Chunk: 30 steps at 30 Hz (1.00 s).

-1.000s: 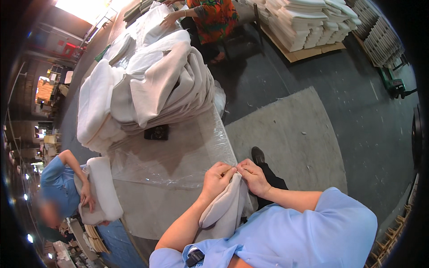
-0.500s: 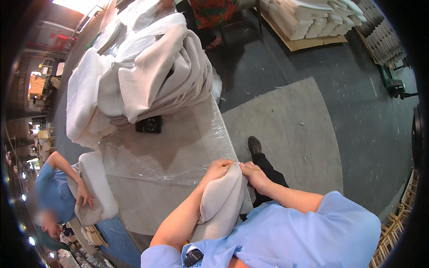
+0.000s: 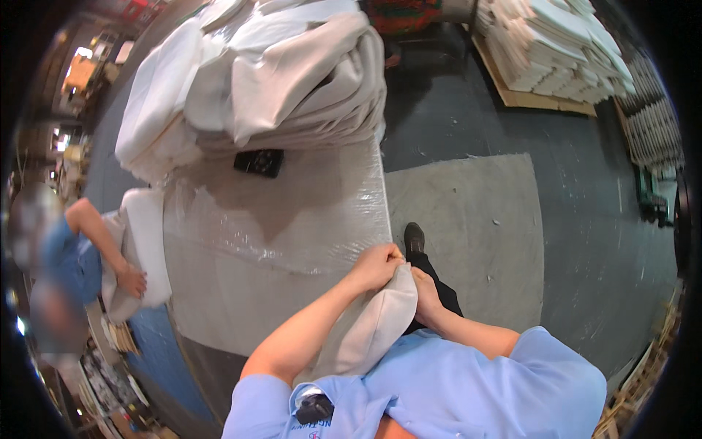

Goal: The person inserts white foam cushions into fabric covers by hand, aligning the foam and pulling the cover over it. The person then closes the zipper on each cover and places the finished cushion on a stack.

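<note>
A beige cushion cover (image 3: 376, 322) lies against my body at the table's near edge, its narrow corner pointing away from me. At that corner my left hand (image 3: 380, 265) is closed, pinching the fabric from the left with bent fingers. My right hand (image 3: 427, 294) grips the same corner from the right, its fingers partly hidden behind the cloth. What sits inside the cover, if anything, is hidden. Under and beyond my left forearm is the table (image 3: 322, 212), covered with clear plastic film.
On the table's far part rises a pile of beige covers (image 3: 300, 80) and white padding (image 3: 157, 95), with a small black object (image 3: 259, 162) before it. At left a co-worker's hand (image 3: 131, 281) rests on a white-and-beige cushion (image 3: 146, 241). White stacked pads (image 3: 548, 51) stand far right on cardboard.
My view has shifted, so the pile appears higher. Both hands still pinch the cover's corner; my right fingers have slid lower along its side. The co-worker's hand has moved slightly over the cushion.
</note>
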Motion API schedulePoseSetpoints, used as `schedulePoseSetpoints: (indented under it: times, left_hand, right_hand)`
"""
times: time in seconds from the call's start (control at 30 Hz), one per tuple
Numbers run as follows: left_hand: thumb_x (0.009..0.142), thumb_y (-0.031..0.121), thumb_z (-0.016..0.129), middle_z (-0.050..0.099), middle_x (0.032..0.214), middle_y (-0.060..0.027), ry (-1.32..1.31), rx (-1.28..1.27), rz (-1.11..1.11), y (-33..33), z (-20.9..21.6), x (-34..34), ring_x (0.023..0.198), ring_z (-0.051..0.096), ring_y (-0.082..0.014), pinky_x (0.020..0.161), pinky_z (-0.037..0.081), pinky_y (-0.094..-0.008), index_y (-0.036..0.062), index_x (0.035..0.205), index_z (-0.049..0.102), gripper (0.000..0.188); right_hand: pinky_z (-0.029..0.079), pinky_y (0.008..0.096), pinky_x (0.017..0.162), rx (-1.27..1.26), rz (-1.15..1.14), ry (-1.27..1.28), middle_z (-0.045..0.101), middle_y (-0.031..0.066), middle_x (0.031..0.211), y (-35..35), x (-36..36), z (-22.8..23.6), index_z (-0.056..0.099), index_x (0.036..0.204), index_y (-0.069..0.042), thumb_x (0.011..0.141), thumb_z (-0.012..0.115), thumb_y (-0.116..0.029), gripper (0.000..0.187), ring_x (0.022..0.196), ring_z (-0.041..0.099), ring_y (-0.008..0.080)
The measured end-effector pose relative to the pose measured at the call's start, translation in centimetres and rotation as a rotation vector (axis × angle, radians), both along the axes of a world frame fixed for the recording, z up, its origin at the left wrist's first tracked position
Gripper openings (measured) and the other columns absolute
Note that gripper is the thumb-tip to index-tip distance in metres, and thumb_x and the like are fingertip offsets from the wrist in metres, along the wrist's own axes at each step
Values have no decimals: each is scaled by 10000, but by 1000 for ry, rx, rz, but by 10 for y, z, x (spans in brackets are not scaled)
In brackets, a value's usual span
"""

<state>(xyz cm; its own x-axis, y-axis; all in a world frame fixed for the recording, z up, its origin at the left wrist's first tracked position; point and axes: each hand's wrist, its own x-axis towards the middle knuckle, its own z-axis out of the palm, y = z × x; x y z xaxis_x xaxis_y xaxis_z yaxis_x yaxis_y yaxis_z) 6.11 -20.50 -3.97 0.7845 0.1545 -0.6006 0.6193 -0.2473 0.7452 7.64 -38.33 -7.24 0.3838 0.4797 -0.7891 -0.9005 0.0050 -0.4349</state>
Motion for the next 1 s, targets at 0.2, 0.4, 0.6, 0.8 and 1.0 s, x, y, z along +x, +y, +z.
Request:
schedulePoseSetpoints:
  times: [0.2,0.4,0.6,0.8,1.0]
  left_hand:
    - [883,196,735,739,859,-171,-70,123,-80,4,-7,10,782,696,-315,721,540,-435,8,858,718,190]
    - [902,179,705,741,984,-258,72,169,-38,-4,3,18,981,720,-433,869,560,-522,-16,919,750,201]
    - [888,170,703,722,1160,-283,144,263,-35,-5,-13,20,1109,702,-460,957,564,-532,-46,1024,777,265]
    - [938,326,724,725,1106,-246,-138,148,149,2,-17,-24,995,705,-393,892,556,-481,-9,1052,739,354]
    - [971,494,736,734,989,-141,-37,-81,215,17,0,-166,883,672,-219,808,534,-391,12,1059,718,490]
  right_hand:
    - [542,331,717,2,-11,112,668,22,913,19,9,11,674,1026,-97,1154,435,-495,482,787,643,130]
    - [552,368,637,-30,-23,-51,681,42,852,18,2,-37,678,952,-94,1147,486,-434,436,712,654,151]
    - [572,390,644,-125,-101,-74,682,49,884,27,-4,-52,673,878,-96,1074,623,-306,291,718,667,183]
    - [602,425,714,16,-62,-48,698,73,948,14,-5,-94,694,974,-90,1054,651,-326,252,790,688,206]
    - [598,415,778,71,93,-103,698,82,1015,14,2,-85,687,1054,-92,1048,648,-332,244,869,685,208]
